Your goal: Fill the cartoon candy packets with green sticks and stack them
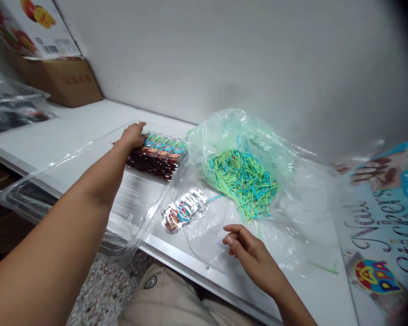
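Both hands were out over the white worktop: the left hand reached far forward and lay palm down, fingers loosely spread, on the far end of a row of cartoon-figure packets, gripping nothing that could be seen. That row ran with its long axis from the left hand toward the right, roughly parallel to the back wall, the packets overlapping like tiles inside a clear plastic tray that overhung the worktop's front edge. Just nearer the front edge, a small stack of the same packets lay slanted, pointing toward the far right. The right hand hovered near the front edge, fingers curled and empty, over a clear plastic bag spread open on the worktop. Inside it was a heap of green and blue sticks. At the far left corner stood a cardboard box; at the right edge lay a printed sticker sheet.
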Action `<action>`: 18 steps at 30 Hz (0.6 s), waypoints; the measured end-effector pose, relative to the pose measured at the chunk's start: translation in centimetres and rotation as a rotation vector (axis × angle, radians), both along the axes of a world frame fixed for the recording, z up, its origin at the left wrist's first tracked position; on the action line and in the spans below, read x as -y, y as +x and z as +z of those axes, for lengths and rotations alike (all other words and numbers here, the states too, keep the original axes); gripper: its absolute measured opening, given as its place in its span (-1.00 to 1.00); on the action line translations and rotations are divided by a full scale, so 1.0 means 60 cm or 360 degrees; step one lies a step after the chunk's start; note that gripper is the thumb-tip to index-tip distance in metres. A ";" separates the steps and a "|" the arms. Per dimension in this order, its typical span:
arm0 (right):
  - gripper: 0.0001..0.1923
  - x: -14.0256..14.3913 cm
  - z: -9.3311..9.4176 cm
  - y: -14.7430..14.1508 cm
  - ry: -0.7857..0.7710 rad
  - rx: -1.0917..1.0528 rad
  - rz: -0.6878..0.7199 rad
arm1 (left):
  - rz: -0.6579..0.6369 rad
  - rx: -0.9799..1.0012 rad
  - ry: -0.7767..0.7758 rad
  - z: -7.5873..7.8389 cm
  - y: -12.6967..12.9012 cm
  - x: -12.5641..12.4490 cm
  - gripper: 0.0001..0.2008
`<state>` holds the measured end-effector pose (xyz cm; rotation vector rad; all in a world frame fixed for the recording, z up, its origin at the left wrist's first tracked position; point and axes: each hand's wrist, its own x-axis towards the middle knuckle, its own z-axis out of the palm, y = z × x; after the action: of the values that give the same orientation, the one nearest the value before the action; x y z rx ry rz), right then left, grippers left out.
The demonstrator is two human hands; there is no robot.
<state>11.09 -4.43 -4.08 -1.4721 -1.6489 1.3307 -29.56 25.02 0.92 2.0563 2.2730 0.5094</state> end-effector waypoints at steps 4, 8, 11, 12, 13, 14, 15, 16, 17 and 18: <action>-0.67 -0.006 0.000 0.004 -0.0033 0.0036 0.0011 | -0.0102 -0.0037 -0.0069 0.002 -0.007 0.011 -0.55; -0.71 -0.013 0.001 -0.008 -0.0044 0.0040 0.0077 | -0.0222 -0.0041 -0.0159 0.002 -0.014 0.013 -0.53; -0.73 -0.023 0.000 -0.021 0.0047 0.0057 0.0118 | -0.0205 -0.0086 -0.0156 -0.004 -0.011 0.010 -0.54; -0.73 -0.028 0.000 -0.025 0.0088 0.0069 0.0130 | -0.0194 -0.0087 -0.0163 -0.004 -0.008 0.010 -0.55; -0.74 -0.035 -0.002 -0.027 0.0132 0.0089 0.0139 | -0.0182 -0.0067 -0.0172 -0.003 -0.005 0.012 -0.55; -0.74 -0.043 -0.003 -0.030 0.0178 0.0122 0.0148 | -0.0165 -0.0013 -0.0162 0.000 -0.001 0.014 -0.56; -0.73 -0.054 -0.005 -0.032 0.0228 0.0176 0.0150 | -0.0147 0.0068 -0.0125 0.006 0.004 0.018 -0.57; -0.73 -0.066 -0.007 -0.034 0.0280 0.0255 0.0151 | -0.0126 0.0161 -0.0063 0.014 0.009 0.022 -0.58; -0.73 -0.080 -0.009 -0.037 0.0332 0.0354 0.0150 | -0.0105 0.0252 0.0015 0.024 0.015 0.027 -0.59; -0.72 -0.096 -0.011 -0.042 0.0388 0.0472 0.0141 | -0.0088 0.0330 0.0104 0.036 0.022 0.031 -0.59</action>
<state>8.59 1.31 -4.77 -1.5164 -2.0050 0.9462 -28.23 23.18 3.08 1.9830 2.1031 0.7643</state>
